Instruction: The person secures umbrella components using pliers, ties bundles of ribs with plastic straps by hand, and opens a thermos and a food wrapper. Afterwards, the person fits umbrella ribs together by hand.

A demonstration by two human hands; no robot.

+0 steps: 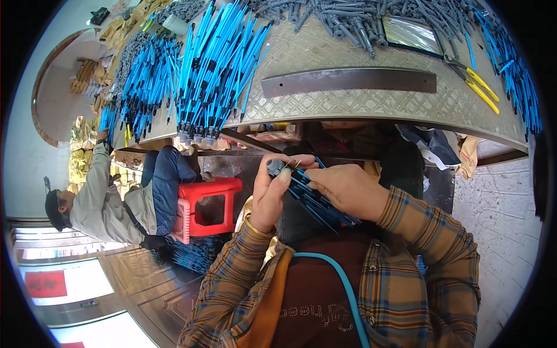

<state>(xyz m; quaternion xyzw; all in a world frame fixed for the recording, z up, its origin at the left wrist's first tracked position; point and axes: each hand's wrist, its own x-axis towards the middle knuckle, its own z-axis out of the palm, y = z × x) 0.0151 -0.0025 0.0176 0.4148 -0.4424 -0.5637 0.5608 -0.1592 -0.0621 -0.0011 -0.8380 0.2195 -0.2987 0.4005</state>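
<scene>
Across from me, a seated person is working over their lap, with the table edge running just beyond at twelve o'clock. The left hand (268, 194) is grasping the grey end (275, 167) of a bundle of dark and blue stems (313, 200), the thumb pressing on it, probably to steady that blunt end while the stems are fanning out toward five o'clock. The right hand (351, 188) is reaching in from three o'clock, fingers bending over the stems; their tips are hiding partly, so I cannot tell what they are pinching.

At eleven o'clock a big heap of blue sticks (217, 64) is lying with its grey ends facing the near edge, seemingly for easy reach. Pliers (477, 86) are resting at two o'clock, their handles pointing back toward the seat, perhaps for the same reason.

The sticks are looking slim, straight and glossy, like plastic, with black collars. Ribbed grey tubes (360, 23) are piling up near one o'clock, dull and knobbly. A smooth dark metal strip (348, 81) is lying before them on the diamond-patterned tabletop (322, 107). At nine o'clock, a slatted red plastic stool (210, 194) is standing.
</scene>
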